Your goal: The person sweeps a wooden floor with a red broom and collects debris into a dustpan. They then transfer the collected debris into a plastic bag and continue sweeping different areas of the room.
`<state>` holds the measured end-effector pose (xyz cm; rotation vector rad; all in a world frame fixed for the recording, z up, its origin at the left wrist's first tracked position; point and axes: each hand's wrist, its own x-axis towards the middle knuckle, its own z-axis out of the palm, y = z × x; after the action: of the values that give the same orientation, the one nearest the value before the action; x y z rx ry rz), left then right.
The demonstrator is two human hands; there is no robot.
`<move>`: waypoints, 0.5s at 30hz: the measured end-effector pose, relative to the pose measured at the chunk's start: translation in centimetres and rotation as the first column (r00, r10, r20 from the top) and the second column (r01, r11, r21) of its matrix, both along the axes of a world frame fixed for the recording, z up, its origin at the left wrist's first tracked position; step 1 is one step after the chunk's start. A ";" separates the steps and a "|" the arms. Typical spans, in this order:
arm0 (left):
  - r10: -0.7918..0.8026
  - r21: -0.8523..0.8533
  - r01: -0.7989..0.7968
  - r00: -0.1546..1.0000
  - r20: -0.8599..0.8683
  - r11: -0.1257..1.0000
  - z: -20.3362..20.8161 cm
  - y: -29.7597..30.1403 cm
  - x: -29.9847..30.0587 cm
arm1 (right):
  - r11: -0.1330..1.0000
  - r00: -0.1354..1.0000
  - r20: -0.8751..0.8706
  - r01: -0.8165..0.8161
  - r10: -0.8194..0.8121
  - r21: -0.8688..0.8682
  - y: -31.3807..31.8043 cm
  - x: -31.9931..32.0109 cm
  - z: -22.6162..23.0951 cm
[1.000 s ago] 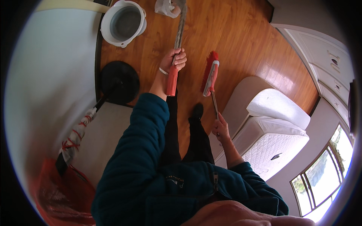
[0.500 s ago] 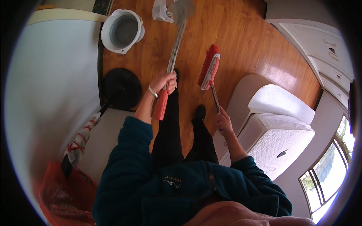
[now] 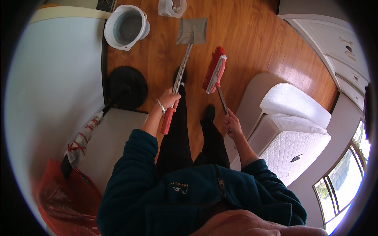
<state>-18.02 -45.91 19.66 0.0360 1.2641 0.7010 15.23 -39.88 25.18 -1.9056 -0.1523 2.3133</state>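
My left hand (image 3: 169, 99) is closed around the shaft of a long-handled metal dustpan (image 3: 192, 31), just above its red grip. The flat grey pan points away from me, over the wood floor. In my right hand (image 3: 232, 124) is the handle of a broom (image 3: 215, 72) with red bristles and a red and white head. Its bristles face left, toward the dustpan's shaft, and the two tools are apart. Whether the pan or the bristles touch the floor, I cannot tell.
A white bucket (image 3: 112, 33) stands far left, and a clear plastic bag (image 3: 167, 8) lies beyond the dustpan. A round black base (image 3: 126, 84) is at left, above a red plastic bag (image 3: 65, 196). White padded furniture (image 3: 291, 139) stands right, cabinets (image 3: 327, 43) at far right.
The dustpan and my left hand have come back toward me, and the pan, blurred before, now shows sharply. The broom head has shifted slightly left.
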 end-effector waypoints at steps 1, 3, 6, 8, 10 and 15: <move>-0.024 0.000 0.024 0.999 -0.040 1.000 -0.1 -0.2 0.3 | 1.000 1.000 -0.001 0.005 -0.005 0.003 0.0 0.1 -0.1; -0.077 0.002 0.078 0.989 -0.129 0.997 -0.2 -0.6 0.8 | 1.000 1.000 -0.012 0.018 -0.018 0.009 -0.1 0.1 -0.2; -0.116 -0.020 0.115 0.966 -0.231 0.993 -0.2 -0.8 1.2 | 0.998 0.998 -0.026 0.060 -0.060 0.002 0.1 0.1 -0.2; -0.146 -0.043 0.139 0.943 -0.298 0.989 -0.2 -0.6 1.3 | 0.994 0.993 -0.049 0.111 -0.112 -0.023 0.3 0.0 -0.1; -0.178 -0.074 0.162 0.922 -0.345 0.984 -0.2 -0.1 1.2 | 0.994 0.994 -0.034 0.109 -0.108 0.022 0.8 -0.5 0.2; -0.159 -0.066 0.145 0.894 -0.418 0.987 -1.0 2.3 0.3 | 0.947 0.998 -0.004 0.058 -0.060 0.317 4.6 -3.7 1.5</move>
<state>-17.77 -43.62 18.67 0.2701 1.6695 0.5506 11.56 -35.24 26.69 -1.7315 -0.4343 2.0938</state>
